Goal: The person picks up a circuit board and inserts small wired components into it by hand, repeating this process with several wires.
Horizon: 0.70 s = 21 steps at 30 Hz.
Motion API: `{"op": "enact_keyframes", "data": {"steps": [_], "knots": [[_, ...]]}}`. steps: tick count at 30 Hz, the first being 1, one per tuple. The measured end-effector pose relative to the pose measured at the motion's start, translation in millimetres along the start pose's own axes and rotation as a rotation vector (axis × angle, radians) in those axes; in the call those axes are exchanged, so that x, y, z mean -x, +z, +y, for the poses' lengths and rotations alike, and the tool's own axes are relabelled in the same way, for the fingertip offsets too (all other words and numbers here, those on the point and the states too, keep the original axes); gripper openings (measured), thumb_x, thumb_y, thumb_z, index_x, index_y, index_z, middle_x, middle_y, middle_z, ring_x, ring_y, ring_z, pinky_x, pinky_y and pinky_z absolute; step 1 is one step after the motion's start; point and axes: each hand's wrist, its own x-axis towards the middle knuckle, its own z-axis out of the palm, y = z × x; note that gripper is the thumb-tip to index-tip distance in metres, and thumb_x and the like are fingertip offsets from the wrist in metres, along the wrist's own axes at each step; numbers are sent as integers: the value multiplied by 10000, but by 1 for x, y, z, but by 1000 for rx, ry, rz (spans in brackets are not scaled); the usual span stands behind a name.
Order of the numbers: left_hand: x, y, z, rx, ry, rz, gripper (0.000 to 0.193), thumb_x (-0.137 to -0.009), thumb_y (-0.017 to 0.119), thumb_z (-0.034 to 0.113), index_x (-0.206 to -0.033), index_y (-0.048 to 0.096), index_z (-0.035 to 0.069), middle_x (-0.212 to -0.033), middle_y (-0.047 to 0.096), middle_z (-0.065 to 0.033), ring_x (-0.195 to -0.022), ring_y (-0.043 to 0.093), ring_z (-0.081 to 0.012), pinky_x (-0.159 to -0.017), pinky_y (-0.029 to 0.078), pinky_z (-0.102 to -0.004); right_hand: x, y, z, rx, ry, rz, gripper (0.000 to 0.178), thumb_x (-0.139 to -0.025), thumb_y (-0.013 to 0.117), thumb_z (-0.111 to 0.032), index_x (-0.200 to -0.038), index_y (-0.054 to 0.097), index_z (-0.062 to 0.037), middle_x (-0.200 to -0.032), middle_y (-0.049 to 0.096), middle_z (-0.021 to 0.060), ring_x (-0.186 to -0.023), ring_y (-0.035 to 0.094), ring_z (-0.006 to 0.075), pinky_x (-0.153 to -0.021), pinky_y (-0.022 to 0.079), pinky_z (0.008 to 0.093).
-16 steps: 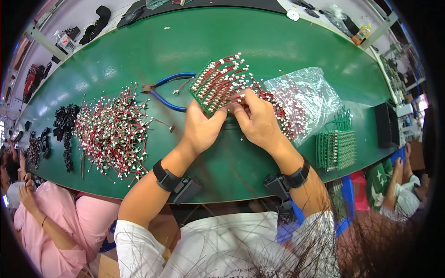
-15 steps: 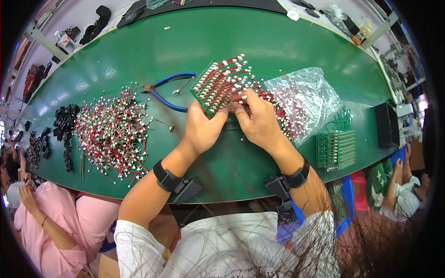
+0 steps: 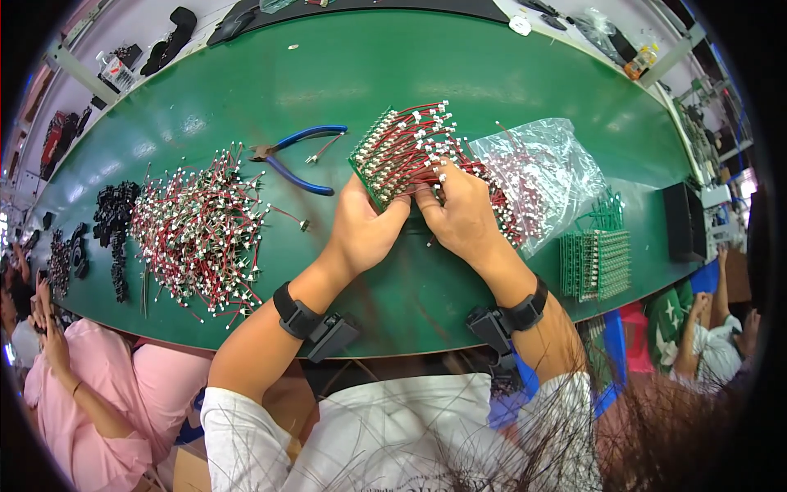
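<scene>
My left hand [image 3: 366,228] grips a green circuit-board panel [image 3: 375,156] by its lower corner, thumb over the near edge. Rows of white sockets cover the panel, and many red wire leads [image 3: 426,135] with white plugs fan out from it to the right. At the panel's lower right, my right hand [image 3: 463,211] is closed, its thumb and fingers pinched on a red wire lead beside the board. The fingertips partly hide that lead. Just right of this hand, a clear plastic bag [image 3: 545,156] spills more red leads with white plugs.
Blue-handled pliers [image 3: 299,160] lie open left of the panel. A large heap of wired small boards [image 3: 201,238] spreads farther left, beside black parts [image 3: 115,230]. Stacked green panels [image 3: 594,264] and a black box [image 3: 683,221] stand right. Other people sit at both sides.
The panel has shifted slightly right and turned, so its wires point more to the right. Both hands stay close together, the right one a little changed in angle.
</scene>
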Motion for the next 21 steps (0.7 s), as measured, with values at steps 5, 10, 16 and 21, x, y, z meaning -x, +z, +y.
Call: {"op": "enact_keyframes", "data": {"steps": [5,10,16,21], "knots": [[1,2,-1,47,-20,14,381,-884,557,-71,-1260,516,-28,-1215,616,-79,-1118,572,-142,-993,450,-301,-2,0,-2,-24,-19,19,174,-836,661,2,-1005,624,-14,-803,682,167,-652,678,322,-587,524,383],[1,2,0,18,-15,-1,392,-885,545,-86,-1270,503,-28,-1221,609,-80,-1130,571,-144,-994,452,-301,-1,-2,-3,-33,33,-31,161,-818,660,-19,-954,580,15,-834,645,218,-775,636,431,-668,513,476],[2,2,-1,13,-17,-11,378,-889,548,-79,-1262,509,-28,-1211,610,-76,-1112,570,-141,-985,451,-298,0,1,0,82,-44,14,186,-808,684,-2,-986,636,-23,-819,671,164,-680,664,347,-601,524,401],[2,3,-1,18,-42,-23,372,-890,548,-77,-1257,512,-29,-1205,609,-76,-1104,567,-137,-978,451,-294,2,0,7,109,-58,3,171,-796,700,-6,-958,649,-24,-830,668,163,-721,659,359,-633,521,413]]}}
